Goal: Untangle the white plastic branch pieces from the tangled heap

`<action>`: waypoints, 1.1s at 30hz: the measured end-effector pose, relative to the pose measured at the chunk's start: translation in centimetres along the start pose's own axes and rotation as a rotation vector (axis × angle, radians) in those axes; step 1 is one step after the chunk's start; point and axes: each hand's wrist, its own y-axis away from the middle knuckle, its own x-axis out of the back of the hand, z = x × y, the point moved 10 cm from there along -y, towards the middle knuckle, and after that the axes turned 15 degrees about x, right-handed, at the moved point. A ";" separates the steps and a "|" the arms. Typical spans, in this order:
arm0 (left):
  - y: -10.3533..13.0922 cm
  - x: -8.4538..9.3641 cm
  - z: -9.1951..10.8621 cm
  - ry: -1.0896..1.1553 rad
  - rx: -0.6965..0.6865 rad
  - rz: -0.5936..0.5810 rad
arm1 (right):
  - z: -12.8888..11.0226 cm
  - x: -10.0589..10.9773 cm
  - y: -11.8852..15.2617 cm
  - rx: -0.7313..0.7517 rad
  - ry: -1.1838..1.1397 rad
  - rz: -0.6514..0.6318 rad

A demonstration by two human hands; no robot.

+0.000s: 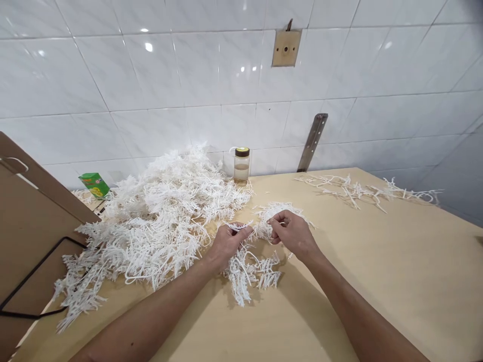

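The left hand [226, 245] is clamped on a white branched sprig [240, 276], which hangs over the table [396, 256]. The right hand [293, 232] has thumb and fingers curled together; any small piece between them cannot be confirmed. Both forearms converge forward. A white pile [162, 211] lies left, near the tiled wall [151, 75].

Sprigs [158, 201] are white; box [95, 186] seems green-and-yellow.

- Pale table [396, 261], wood-toned
- Large heap of white sprigs [151, 206], left
- Lidded jar [241, 170], back
- Small white pile [276, 207], middle
- Thin white stems [356, 190], back right
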 end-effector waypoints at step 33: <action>-0.3 0.2 -0.5 -0.111 0.001 0.070 | -5.2 -2.9 1.2 0.429 0.670 -0.025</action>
